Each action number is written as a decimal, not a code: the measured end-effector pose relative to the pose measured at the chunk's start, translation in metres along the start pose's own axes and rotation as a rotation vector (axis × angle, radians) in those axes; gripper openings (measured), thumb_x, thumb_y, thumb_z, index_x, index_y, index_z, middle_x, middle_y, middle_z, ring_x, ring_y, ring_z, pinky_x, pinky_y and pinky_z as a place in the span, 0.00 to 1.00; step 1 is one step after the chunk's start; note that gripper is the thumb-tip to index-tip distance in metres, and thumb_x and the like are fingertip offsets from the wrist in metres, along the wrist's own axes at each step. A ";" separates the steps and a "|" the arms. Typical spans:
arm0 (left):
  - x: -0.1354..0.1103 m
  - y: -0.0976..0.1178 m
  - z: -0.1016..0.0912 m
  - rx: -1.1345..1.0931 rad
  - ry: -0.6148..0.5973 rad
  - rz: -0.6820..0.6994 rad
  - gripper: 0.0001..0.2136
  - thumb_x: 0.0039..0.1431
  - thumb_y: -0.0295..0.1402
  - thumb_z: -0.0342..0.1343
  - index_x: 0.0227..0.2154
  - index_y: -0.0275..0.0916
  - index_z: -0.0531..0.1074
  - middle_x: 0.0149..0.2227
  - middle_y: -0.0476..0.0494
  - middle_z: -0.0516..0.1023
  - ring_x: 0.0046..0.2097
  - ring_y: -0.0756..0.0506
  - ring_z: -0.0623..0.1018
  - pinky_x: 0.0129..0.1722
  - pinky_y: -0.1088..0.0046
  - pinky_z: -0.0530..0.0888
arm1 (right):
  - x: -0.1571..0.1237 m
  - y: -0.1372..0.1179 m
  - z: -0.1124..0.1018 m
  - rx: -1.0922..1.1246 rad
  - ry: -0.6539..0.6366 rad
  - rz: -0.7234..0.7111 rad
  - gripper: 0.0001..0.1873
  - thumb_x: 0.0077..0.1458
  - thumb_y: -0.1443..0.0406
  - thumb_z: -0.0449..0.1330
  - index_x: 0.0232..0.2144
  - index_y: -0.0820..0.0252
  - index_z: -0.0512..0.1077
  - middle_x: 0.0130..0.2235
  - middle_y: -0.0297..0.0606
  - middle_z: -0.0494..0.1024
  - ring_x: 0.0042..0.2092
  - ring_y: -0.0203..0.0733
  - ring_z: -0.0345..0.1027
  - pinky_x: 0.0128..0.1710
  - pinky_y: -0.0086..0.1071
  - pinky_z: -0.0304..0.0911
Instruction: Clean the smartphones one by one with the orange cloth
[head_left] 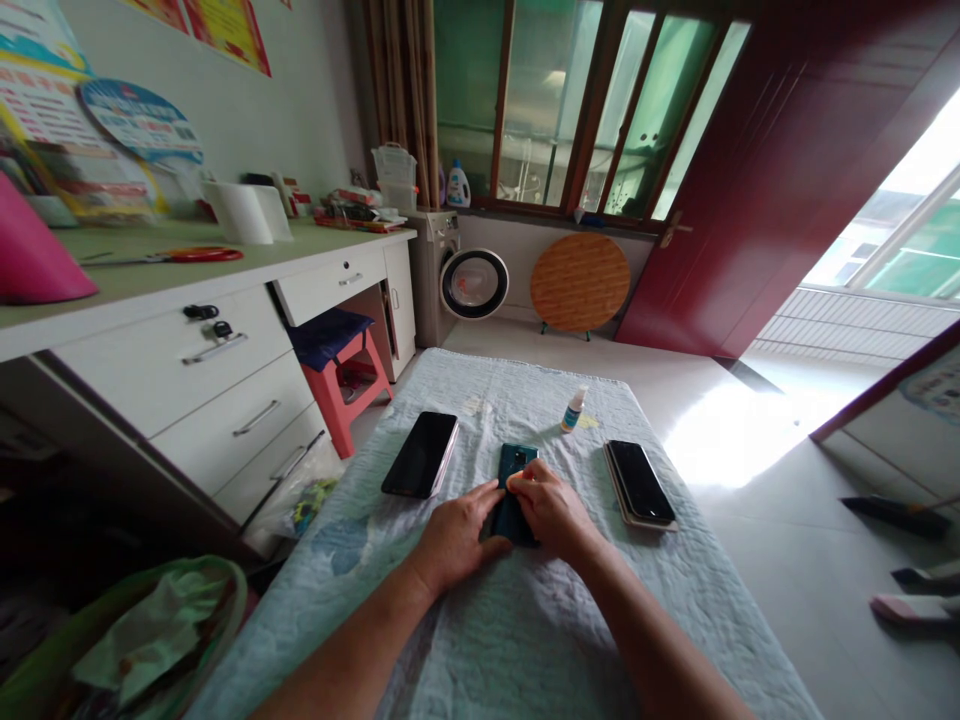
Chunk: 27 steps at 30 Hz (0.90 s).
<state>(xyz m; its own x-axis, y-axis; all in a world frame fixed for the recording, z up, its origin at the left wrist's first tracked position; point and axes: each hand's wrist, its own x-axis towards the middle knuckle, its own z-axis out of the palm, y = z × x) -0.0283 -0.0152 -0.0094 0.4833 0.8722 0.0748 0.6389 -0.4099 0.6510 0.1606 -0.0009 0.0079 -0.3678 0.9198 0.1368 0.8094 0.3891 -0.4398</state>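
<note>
A dark teal phone [517,470] lies back-up in the middle of a pale blue quilted cloth [495,620]. My left hand [456,535] rests on the phone's left edge, fingers curled around it. Pinched in the fingers of my right hand [551,508] is a small orange-pink item [517,483], pressed onto the phone's back. A black phone [420,454] lies screen-up to the left. Another dark phone [640,482] lies to the right. A small spray bottle [574,409] stands behind the teal phone.
A white desk with drawers [225,350] runs along the left, with a red stool [341,375] under it. A green bag [150,630] sits at lower left. A washing machine [457,275] and a round wooden board [580,282] stand at the far wall.
</note>
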 end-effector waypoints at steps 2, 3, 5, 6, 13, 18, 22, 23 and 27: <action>0.000 0.000 0.000 -0.001 -0.002 -0.004 0.32 0.54 0.46 0.61 0.61 0.45 0.64 0.63 0.41 0.65 0.62 0.35 0.68 0.61 0.61 0.65 | 0.000 0.001 -0.002 0.010 -0.003 0.005 0.14 0.60 0.71 0.52 0.36 0.54 0.77 0.40 0.37 0.70 0.39 0.37 0.65 0.40 0.26 0.59; 0.000 0.000 0.000 0.004 -0.004 -0.007 0.32 0.54 0.45 0.61 0.61 0.44 0.64 0.63 0.41 0.65 0.62 0.36 0.68 0.61 0.61 0.65 | 0.001 0.003 -0.002 0.006 -0.001 0.013 0.14 0.60 0.70 0.52 0.36 0.53 0.77 0.40 0.37 0.69 0.38 0.36 0.65 0.39 0.26 0.58; 0.001 -0.001 0.001 0.019 -0.009 -0.018 0.31 0.54 0.45 0.61 0.60 0.41 0.65 0.64 0.38 0.64 0.62 0.36 0.68 0.61 0.61 0.64 | 0.002 0.007 -0.002 -0.013 0.012 0.033 0.13 0.62 0.69 0.52 0.35 0.53 0.77 0.39 0.37 0.69 0.38 0.36 0.64 0.38 0.26 0.58; 0.001 -0.001 0.001 0.025 -0.011 -0.024 0.31 0.54 0.45 0.61 0.60 0.40 0.65 0.64 0.37 0.64 0.62 0.36 0.67 0.61 0.61 0.64 | 0.003 0.010 -0.001 -0.022 0.021 0.041 0.13 0.62 0.68 0.52 0.35 0.54 0.77 0.38 0.37 0.69 0.37 0.36 0.64 0.38 0.26 0.57; 0.001 0.000 0.002 0.043 -0.012 -0.047 0.30 0.52 0.40 0.63 0.59 0.39 0.67 0.64 0.37 0.63 0.62 0.39 0.67 0.62 0.63 0.64 | 0.010 0.032 0.001 -0.025 0.098 0.108 0.15 0.66 0.64 0.49 0.35 0.56 0.75 0.38 0.36 0.66 0.35 0.34 0.62 0.38 0.27 0.56; 0.001 0.002 0.001 0.040 -0.009 -0.056 0.30 0.52 0.39 0.63 0.59 0.40 0.67 0.64 0.39 0.64 0.63 0.40 0.67 0.61 0.64 0.65 | 0.014 0.036 0.002 -0.004 0.135 0.130 0.14 0.66 0.65 0.48 0.37 0.57 0.74 0.38 0.37 0.66 0.36 0.35 0.62 0.39 0.27 0.56; 0.001 0.001 0.001 0.040 -0.008 -0.049 0.30 0.53 0.41 0.63 0.59 0.39 0.67 0.64 0.38 0.64 0.62 0.39 0.68 0.61 0.64 0.65 | 0.011 0.031 0.002 0.035 0.112 0.105 0.15 0.65 0.66 0.48 0.32 0.58 0.73 0.35 0.35 0.65 0.35 0.35 0.62 0.38 0.26 0.56; 0.001 0.000 0.001 0.040 -0.008 -0.048 0.31 0.53 0.42 0.63 0.59 0.39 0.67 0.64 0.38 0.64 0.62 0.39 0.68 0.61 0.64 0.65 | 0.009 0.029 0.001 0.042 0.100 0.095 0.14 0.65 0.67 0.49 0.31 0.58 0.73 0.35 0.35 0.65 0.35 0.35 0.62 0.38 0.26 0.56; 0.001 -0.003 0.003 0.026 -0.009 -0.031 0.31 0.54 0.46 0.61 0.59 0.40 0.66 0.64 0.38 0.64 0.63 0.38 0.67 0.62 0.62 0.64 | 0.002 0.019 -0.003 0.067 0.007 0.030 0.12 0.60 0.70 0.51 0.29 0.57 0.73 0.33 0.34 0.65 0.34 0.34 0.62 0.36 0.26 0.55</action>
<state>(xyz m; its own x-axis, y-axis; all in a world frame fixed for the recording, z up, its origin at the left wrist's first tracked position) -0.0281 -0.0139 -0.0130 0.4686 0.8821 0.0477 0.6692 -0.3897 0.6327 0.1770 0.0085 0.0029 -0.3410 0.9312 0.1286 0.7873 0.3577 -0.5021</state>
